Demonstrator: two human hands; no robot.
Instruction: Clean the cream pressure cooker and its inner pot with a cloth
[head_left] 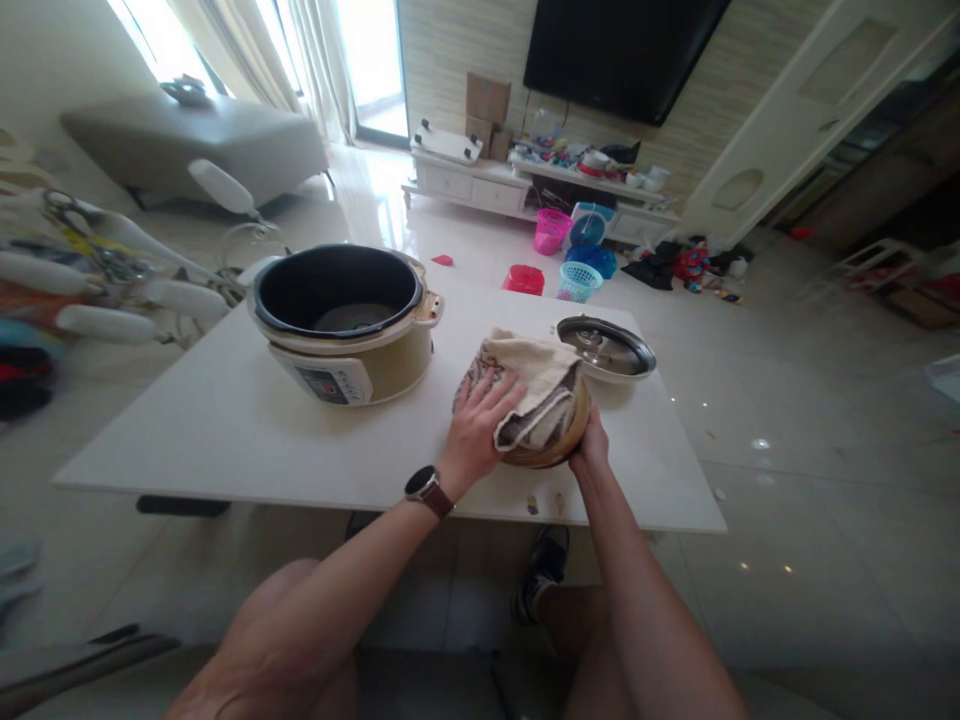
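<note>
A golden-brown rounded pot [577, 422] is tilted just above or on the near side of the white table; I cannot tell whether it touches. My right hand [592, 438] grips it from the lower right, with the fingertips hidden behind it. A beige cloth with dark brown patterning [534, 362] drapes over most of the pot. My left hand [484, 420] lies on the cloth with its fingers spread, and a watch is on that wrist. Left of the hands stands an uncovered electric cooker [382, 362], its dark interior showing. Behind the pot lies a round lid [611, 350], inner side up.
The white table [300, 455] has small stickers or bits near its front edge. A blurred rack with white handles [150, 295] stands at the left. Beyond the table are a red stool or basin [523, 279], a light-blue basket [579, 281] and a cluttered TV cabinet [472, 187].
</note>
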